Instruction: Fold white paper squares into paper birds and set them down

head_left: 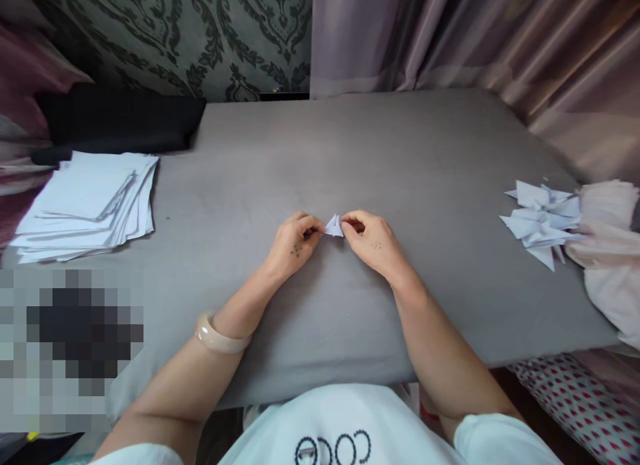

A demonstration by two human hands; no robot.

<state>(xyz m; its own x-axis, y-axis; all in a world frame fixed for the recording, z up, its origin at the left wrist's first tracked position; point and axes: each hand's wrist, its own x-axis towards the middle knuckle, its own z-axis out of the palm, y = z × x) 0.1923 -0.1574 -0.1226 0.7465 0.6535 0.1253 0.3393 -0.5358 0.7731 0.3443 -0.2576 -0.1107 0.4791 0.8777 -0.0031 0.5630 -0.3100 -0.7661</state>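
Observation:
A small folded piece of white paper (334, 226), pointed at the top, is held between my two hands over the middle of the grey-covered table. My left hand (296, 241) pinches its left corner between thumb and fingers. On the opposite side, my right hand (371, 241) has thumb and forefinger closed on the paper's right edge. The fingertips hide both ends of the folded piece.
A stack of white paper sheets (95, 205) lies at the left, with a black folded item (125, 118) behind it. Several folded white paper cranes (543, 218) are clustered at the right, against a pale cloth (607, 245). Curtains (450, 38) hang behind the grey table (350, 151).

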